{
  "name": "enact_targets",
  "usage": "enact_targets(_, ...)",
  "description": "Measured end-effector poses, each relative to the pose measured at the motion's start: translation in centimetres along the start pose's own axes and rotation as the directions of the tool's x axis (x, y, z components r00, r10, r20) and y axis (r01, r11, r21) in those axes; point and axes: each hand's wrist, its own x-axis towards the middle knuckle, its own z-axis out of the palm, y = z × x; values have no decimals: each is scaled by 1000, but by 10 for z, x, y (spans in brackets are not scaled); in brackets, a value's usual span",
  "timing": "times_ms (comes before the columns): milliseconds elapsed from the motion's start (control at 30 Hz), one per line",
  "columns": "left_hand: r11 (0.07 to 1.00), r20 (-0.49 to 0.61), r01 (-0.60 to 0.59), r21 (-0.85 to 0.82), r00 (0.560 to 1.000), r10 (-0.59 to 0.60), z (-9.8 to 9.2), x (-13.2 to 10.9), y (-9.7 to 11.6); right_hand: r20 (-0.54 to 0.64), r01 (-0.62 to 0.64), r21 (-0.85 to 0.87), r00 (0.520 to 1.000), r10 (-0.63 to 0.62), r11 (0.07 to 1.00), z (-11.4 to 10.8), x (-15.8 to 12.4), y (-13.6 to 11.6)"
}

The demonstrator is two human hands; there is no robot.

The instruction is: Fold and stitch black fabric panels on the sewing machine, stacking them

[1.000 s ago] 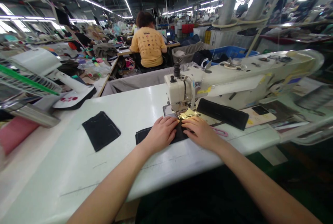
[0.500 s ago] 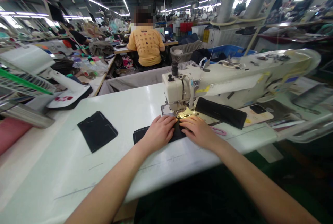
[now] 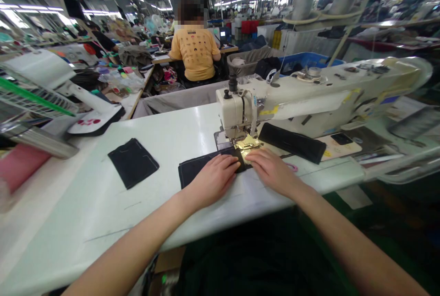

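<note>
On the white table, a black fabric piece (image 3: pixel 194 166) with pale stitching along its edge lies under my left hand (image 3: pixel 217 174). That hand rests flat on it, fingers stretched out toward the needle area. My right hand (image 3: pixel 273 170) lies at the fabric's right end, fingers extended beside the gold-coloured metal plate (image 3: pixel 248 142); its palm side is hidden. Just beyond both hands stands the head of a sewing machine (image 3: pixel 235 112). Its needle and presser foot are too small to make out clearly.
Another black fabric piece (image 3: pixel 133 163) lies to the left, and a folded black piece (image 3: pixel 292 142) lies beside the machine bed. A phone (image 3: pixel 341 139) and a pink-handled tool (image 3: pixel 292 167) are on the right. A co-worker in a yellow shirt (image 3: pixel 195 53) sits ahead.
Both hands have shifted slightly; the right has moved right, and the gap between them is wider. More of the black fabric and gold plate shows. The camera view has shifted a little.
</note>
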Motion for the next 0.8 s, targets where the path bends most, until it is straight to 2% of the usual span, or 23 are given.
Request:
enact_targets(167,998,-14,-58,8,998,59,8,-12,10,117,62,-59,992,-55,996,2,-11,-14)
enact_targets(500,997,6,-77,10,997,77,12,-18,1,105,129,-119,988,-117,984,6,-12,-10)
enact_targets(800,995,-19,-95,43,995,96,9,-15,1,131,89,-107,989,-75,990,6,-8,-7)
